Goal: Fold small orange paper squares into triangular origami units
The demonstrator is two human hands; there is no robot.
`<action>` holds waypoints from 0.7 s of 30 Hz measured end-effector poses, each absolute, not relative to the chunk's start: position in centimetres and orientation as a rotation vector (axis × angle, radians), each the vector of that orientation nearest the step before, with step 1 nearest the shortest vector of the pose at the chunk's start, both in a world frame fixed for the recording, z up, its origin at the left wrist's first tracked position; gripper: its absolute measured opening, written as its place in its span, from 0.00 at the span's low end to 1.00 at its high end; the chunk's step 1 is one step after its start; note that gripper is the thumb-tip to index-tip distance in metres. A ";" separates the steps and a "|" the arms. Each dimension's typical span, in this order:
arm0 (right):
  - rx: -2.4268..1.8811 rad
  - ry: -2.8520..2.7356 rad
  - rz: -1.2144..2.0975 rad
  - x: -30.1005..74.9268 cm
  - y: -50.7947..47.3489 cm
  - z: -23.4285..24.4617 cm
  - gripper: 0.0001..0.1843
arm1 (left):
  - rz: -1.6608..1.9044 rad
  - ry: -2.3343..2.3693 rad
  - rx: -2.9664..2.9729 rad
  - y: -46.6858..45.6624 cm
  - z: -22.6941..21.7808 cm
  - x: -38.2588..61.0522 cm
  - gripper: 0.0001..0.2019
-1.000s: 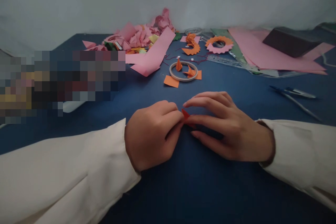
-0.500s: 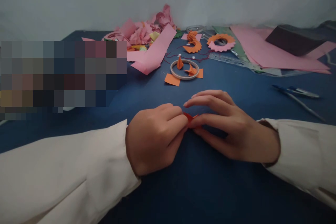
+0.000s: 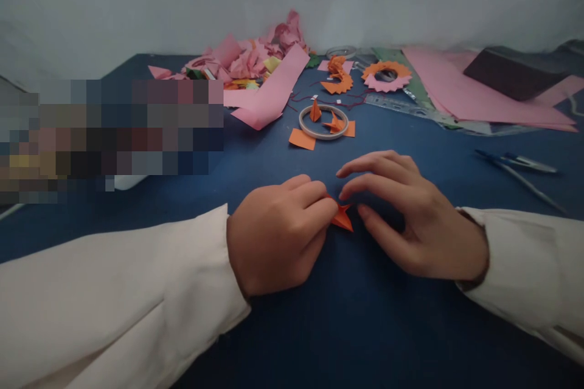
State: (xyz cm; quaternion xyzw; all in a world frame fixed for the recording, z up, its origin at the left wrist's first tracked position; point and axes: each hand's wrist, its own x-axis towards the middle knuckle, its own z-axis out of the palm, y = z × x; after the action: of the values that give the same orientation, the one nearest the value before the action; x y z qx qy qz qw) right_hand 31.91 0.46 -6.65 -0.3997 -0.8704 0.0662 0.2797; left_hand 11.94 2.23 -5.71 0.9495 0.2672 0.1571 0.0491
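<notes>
A small folded piece of orange paper (image 3: 343, 219) shows pointed tips just past the fingers of my left hand (image 3: 283, 234). That hand is closed and pinches the paper, hiding most of it. My right hand (image 3: 396, 219) hovers close by on the right, its thumb and fingers curved and apart, with nothing between them. A narrow gap separates the right thumb from the paper's tips. Beyond both hands lies a roll of tape (image 3: 305, 128) on its side, with two orange folded-paper pieces (image 3: 316, 111) within its ring.
Orange paper squares (image 3: 302, 139) lie by the tape. Crumpled pink paper (image 3: 249, 61) is heaped at the back left. Orange and pink toothed paper rings (image 3: 387, 85), a clear ruler (image 3: 401, 107), pink sheets (image 3: 493, 103), a dark block (image 3: 511, 73) and pens (image 3: 531, 164) occupy the blue table (image 3: 365, 328).
My right hand has let go of the orange paper and drawn back slightly to the right, its fingers spread. More of the paper shows now. My left hand keeps its pinch.
</notes>
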 end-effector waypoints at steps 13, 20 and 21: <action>-1.023 -2.362 0.074 31.8 0.7 -7.2 0.04 | 0.543 0.889 2.777 2.4 -5.8 12.3 0.08; -0.969 -2.356 0.060 31.7 0.7 -7.2 0.03 | 0.535 0.909 2.602 2.7 -5.6 12.6 0.05; -0.964 -2.358 0.062 31.7 0.7 -7.2 0.03 | 0.536 0.915 2.581 2.7 -5.6 12.6 0.05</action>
State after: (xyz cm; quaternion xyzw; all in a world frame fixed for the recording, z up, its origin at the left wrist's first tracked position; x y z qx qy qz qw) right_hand 31.72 0.70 -7.22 -0.3617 -0.8850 0.0232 0.2922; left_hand 12.60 2.70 -5.59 0.9108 0.3228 0.1890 0.1748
